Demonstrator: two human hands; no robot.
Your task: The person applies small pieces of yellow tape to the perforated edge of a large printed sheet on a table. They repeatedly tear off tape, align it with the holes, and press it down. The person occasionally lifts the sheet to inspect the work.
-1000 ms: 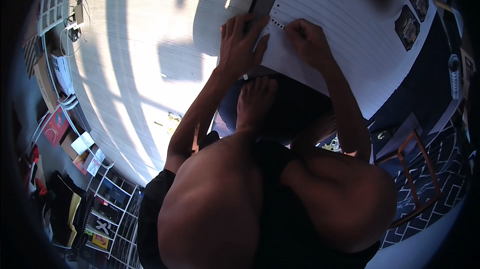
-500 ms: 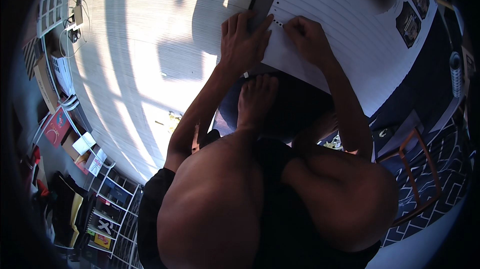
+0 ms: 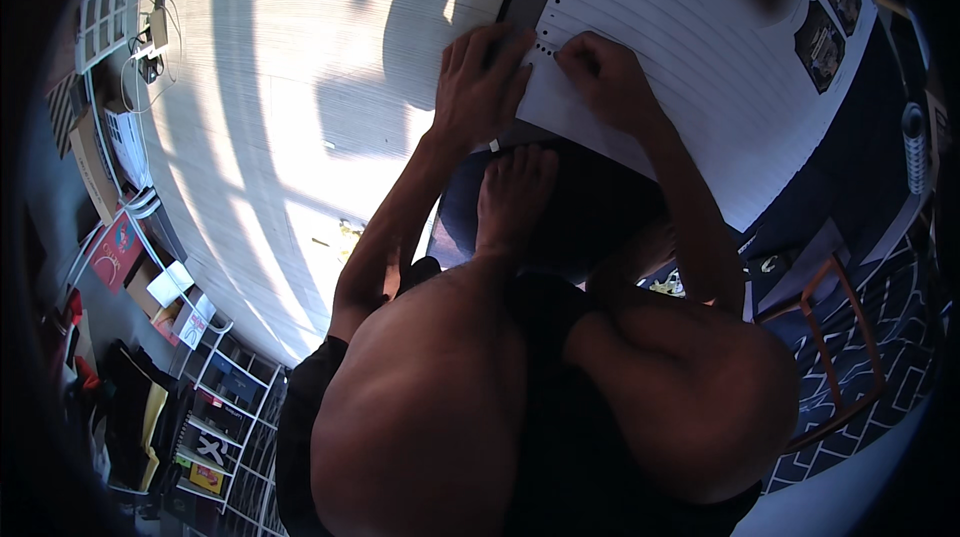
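Observation:
A large white sheet [image 3: 690,107] with faint parallel lines lies in front of me. Small black dots run down its left side. Between my hands is a short dotted strip [image 3: 544,49], with its dots in a slanting row. My right hand [image 3: 608,82] is closed in a pinch at the strip's right end, its other fingers curled in. At the sheet's left edge rests my left hand [image 3: 482,82], fingers bent, with index finger and thumb apart just left of the strip. Nothing shows between them.
Dark printed pictures [image 3: 820,47] sit at the sheet's far right. My bare foot [image 3: 517,192] is just below the sheet. Cables and a power strip [image 3: 155,32] lie far left on the sunlit floor [image 3: 290,67]. A wire shelf [image 3: 225,407] stands lower left, a wooden frame [image 3: 820,337] lower right.
My left hand has drawn back slightly left, its index finger off the dotted strip. My right hand has shifted a little left, and the strip's row of dots with it.

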